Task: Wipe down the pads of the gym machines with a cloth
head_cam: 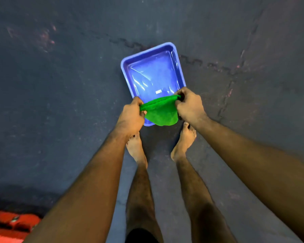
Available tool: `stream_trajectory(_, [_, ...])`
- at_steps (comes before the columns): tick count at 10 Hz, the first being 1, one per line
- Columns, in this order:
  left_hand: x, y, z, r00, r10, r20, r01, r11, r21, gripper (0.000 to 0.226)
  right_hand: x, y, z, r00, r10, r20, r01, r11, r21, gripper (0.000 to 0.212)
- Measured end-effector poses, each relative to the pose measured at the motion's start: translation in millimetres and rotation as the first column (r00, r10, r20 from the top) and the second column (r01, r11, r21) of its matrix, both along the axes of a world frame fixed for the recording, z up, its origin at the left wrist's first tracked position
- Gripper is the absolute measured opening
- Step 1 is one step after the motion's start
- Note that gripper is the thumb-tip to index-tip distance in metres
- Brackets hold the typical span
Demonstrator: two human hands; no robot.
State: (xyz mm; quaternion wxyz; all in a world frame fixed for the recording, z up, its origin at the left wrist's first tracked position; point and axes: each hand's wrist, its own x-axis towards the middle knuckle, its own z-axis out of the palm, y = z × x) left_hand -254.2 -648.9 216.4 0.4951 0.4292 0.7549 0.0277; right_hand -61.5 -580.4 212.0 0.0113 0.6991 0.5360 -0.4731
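Note:
A bright green cloth (161,113) hangs stretched between both my hands above the near end of a blue plastic tray (130,60). My left hand (132,114) grips the cloth's left corner and my right hand (189,106) grips its right corner. The cloth's upper edge is bunched into a roll and the rest droops down in a fold. The tray sits on the dark floor and holds clear water. No gym machine pad is in view.
My two bare feet (136,149) stand on the dark interlocking rubber floor mats (60,85) just behind the tray. Something red (9,225) lies at the bottom left corner.

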Motion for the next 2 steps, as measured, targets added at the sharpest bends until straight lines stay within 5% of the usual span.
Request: stream_trajectory(2, [4.5, 24.1, -4.2, 0.998, 0.059, -0.021, -0.059, 0.998, 0.003, 0.035, -3.1, 13.4, -8.4, 0.994, -0.112, 0.003, 0.112, 0.994, -0.002, 0.041])
